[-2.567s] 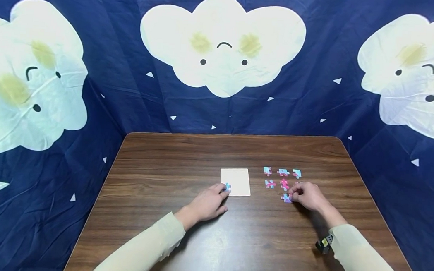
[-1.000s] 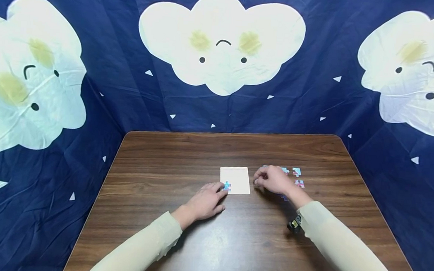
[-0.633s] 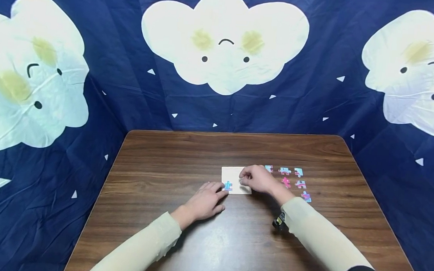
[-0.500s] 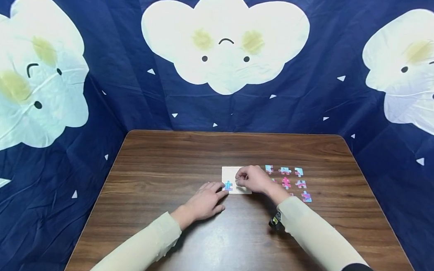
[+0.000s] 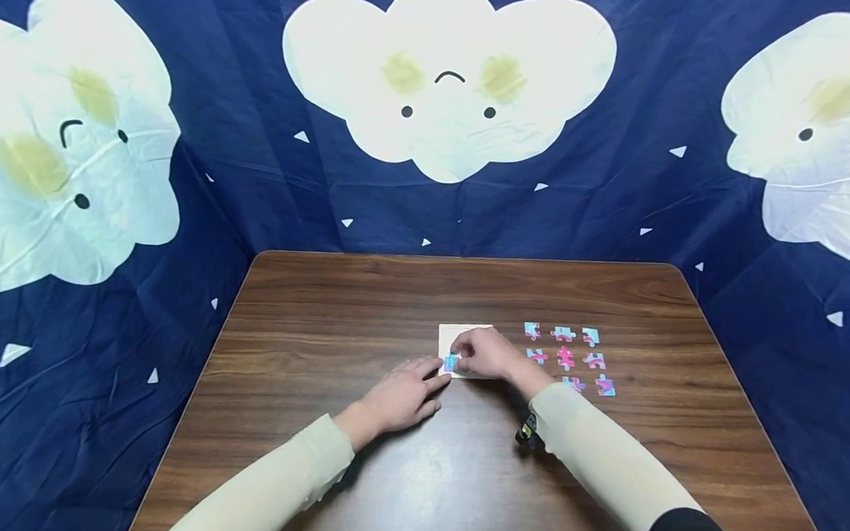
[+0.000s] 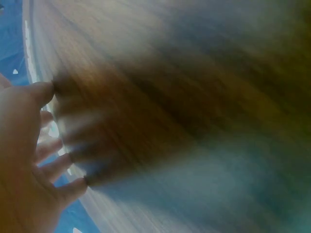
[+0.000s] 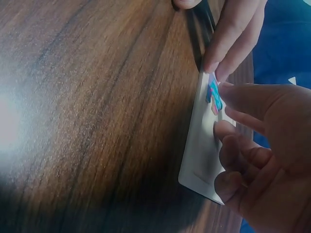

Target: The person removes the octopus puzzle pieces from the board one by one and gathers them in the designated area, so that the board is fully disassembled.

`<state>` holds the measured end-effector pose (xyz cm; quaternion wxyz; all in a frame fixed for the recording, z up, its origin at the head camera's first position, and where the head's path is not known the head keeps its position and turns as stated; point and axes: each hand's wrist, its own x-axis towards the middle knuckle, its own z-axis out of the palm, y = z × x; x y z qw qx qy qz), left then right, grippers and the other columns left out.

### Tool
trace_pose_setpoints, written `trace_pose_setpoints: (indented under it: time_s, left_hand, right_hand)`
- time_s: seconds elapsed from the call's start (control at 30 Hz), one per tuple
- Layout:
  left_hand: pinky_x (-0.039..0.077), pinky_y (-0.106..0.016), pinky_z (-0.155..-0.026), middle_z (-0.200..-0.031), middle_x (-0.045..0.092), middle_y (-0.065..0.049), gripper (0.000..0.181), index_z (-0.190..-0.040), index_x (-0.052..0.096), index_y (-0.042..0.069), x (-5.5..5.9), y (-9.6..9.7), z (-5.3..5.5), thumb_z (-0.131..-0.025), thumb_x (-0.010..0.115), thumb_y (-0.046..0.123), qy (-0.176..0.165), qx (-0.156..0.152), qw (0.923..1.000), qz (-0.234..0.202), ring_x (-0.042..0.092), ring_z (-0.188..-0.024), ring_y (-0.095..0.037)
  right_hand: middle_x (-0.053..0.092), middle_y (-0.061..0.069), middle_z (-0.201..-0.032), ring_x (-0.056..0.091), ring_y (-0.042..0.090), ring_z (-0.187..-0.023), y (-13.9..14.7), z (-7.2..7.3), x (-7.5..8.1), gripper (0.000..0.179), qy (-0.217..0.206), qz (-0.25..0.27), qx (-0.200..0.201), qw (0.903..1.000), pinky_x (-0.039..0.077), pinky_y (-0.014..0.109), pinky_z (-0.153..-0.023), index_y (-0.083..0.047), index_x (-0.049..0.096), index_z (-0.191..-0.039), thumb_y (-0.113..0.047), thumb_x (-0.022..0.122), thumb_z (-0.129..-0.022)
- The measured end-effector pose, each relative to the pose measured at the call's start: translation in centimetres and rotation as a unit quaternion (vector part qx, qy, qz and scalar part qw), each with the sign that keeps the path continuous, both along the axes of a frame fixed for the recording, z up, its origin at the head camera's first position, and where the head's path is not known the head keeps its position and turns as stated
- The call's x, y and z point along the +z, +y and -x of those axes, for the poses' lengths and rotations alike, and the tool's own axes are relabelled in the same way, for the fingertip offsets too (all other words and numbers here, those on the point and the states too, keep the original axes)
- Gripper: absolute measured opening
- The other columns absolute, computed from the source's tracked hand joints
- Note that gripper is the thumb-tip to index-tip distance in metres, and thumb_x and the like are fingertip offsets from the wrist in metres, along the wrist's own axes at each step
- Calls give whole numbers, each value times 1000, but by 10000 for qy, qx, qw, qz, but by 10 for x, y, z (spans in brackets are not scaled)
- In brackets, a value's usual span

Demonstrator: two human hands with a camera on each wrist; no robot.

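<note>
A white square board (image 5: 449, 334) lies on the wooden table, with one blue and pink puzzle piece (image 5: 450, 363) at its lower left corner. My right hand (image 5: 491, 352) reaches over the board and covers much of it. Its thumb and curled fingers meet at the piece's edge; in the right wrist view the thumb hides one end of the puzzle piece (image 7: 214, 94). My left hand (image 5: 403, 390) rests palm down beside the board, fingers extended and fingertips touching its left corner. The left wrist view is blurred and shows only the left hand (image 6: 24, 160) over wood.
To the right of the board, several loose puzzle pieces (image 5: 565, 358) lie in rows; my right forearm passes close to the lowest row. A dark device (image 5: 527, 430) hangs at my right wrist. Behind the table's far edge stands a blue cloth (image 5: 442, 218) with clouds.
My right hand has moved left from the loose pieces onto the board, reaching the piece at its corner. The loose pieces are uncovered again. My left hand has stayed nearly still.
</note>
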<state>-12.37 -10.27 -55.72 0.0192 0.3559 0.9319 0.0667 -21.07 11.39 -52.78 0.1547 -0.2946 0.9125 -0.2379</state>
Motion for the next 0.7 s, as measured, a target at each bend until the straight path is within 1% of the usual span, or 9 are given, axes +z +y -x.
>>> trace_pose_setpoints:
  time_s: [0.1, 0.27, 0.47, 0.7]
  left_hand:
    - [38, -50, -119, -156, 47, -14, 52, -149, 55, 17, 0, 0, 0, -102, 59, 39, -18, -1, 10000, 20, 46, -144, -34]
    - [39, -50, -118, -156, 47, -14, 53, -149, 56, 16, 2, -1, 0, -101, 60, 39, -11, -9, 10000, 7, 46, -144, -35]
    - [40, -51, -118, -156, 47, -16, 53, -148, 57, 15, 5, 0, 0, -101, 61, 38, -34, -39, 10000, -24, 47, -143, -36]
    - [39, -50, -118, -153, 50, -15, 52, -147, 58, 15, 4, 0, 0, -100, 62, 38, -16, -62, 10000, -30, 48, -142, -36]
  right_hand:
    - [62, -8, -77, 55, 7, -73, -2, 0, -1, 20, -35, -63, -45, 10000, 48, 28, -71, -13, 77, -104, -16, 81, -84]
    - [62, -6, -78, 56, 9, -75, -6, -1, -2, 24, -37, -115, -154, 9998, 50, 30, -74, -12, 77, -106, -17, 82, -84]
    - [61, -6, -78, 56, 10, -75, -7, -2, -2, 25, 6, -178, -271, 9995, 51, 32, -75, -13, 75, -106, -17, 82, -82]
    - [62, -5, -79, 57, 11, -75, -8, -2, -1, 27, 10, -207, -248, 9995, 51, 33, -75, -11, 74, -106, -15, 83, -81]
